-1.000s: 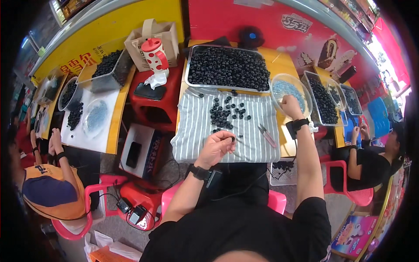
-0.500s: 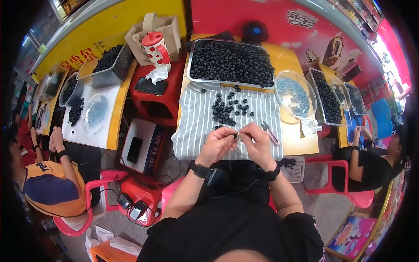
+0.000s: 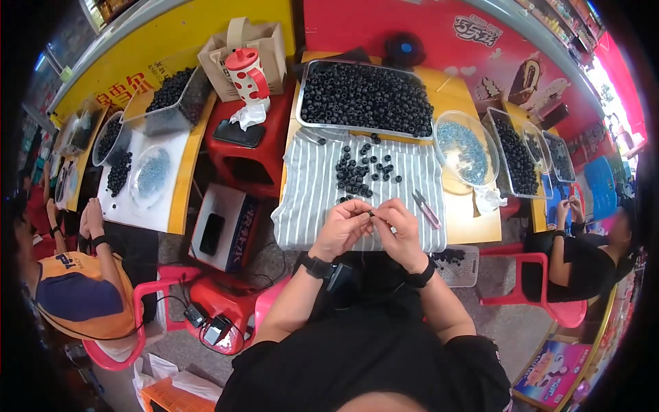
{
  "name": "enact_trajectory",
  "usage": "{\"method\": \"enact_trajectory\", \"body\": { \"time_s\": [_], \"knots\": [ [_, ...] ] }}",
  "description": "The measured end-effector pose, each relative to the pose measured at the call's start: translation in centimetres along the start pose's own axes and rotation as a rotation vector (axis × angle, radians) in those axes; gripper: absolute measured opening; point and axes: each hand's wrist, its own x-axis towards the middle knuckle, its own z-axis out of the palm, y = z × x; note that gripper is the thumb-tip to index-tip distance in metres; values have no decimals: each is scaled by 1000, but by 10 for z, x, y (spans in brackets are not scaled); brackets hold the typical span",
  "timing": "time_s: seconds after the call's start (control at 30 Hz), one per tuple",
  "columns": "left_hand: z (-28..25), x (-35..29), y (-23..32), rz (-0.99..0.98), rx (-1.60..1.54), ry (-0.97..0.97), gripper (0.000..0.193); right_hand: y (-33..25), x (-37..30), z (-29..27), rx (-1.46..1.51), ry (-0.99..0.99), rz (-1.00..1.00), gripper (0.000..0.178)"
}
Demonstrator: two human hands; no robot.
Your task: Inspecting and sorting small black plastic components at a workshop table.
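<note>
My left hand [image 3: 343, 228] pinches a small black part [image 3: 371, 213] between thumb and fingertips. My right hand [image 3: 399, 232] is closed against the same part from the other side; anything else in its fingertips is too small to make out. Both hands meet over the near side of a grey-and-white striped cloth [image 3: 302, 206]. Just beyond them lies a loose group of small black ring-shaped parts [image 3: 353, 178]. A pair of pink-handled snips [image 3: 428, 211] rests on the cloth to the right of my right hand.
A clear tray [image 3: 364, 130] heaped with black rings stands at the back. Right of the cloth sits a round tub [image 3: 495, 161] of small clear bits. A red stool [image 3: 274, 147] bears a phone and dotted cup. A white basket [image 3: 467, 275] is below right. People work at both sides.
My hands have closed in on each other, the right one moving slightly left and its fingers now touching the small black part. The cloth and the loose rings look unchanged.
</note>
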Motion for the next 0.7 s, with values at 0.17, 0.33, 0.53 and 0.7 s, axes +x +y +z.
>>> {"method": "enact_trajectory", "body": {
  "time_s": [0.17, 0.33, 0.53, 0.7],
  "knots": [
    [-3, 1, -2, -6, -24, -20, 15, -2, 0, -8, 16, -68, -44, 9],
    [-1, 1, -1, 28, -4, 2, 16, 15, 10, -31, -62, 165, 178, 9],
    [6, 0, 4, 14, 0, -22, 17, 33, 6, -22, -308, -110, 134, 11],
    [1, 2, 0, 11, 9, 0, 18, 36, 0, -12, -494, -203, 124, 13]
  ]
}}
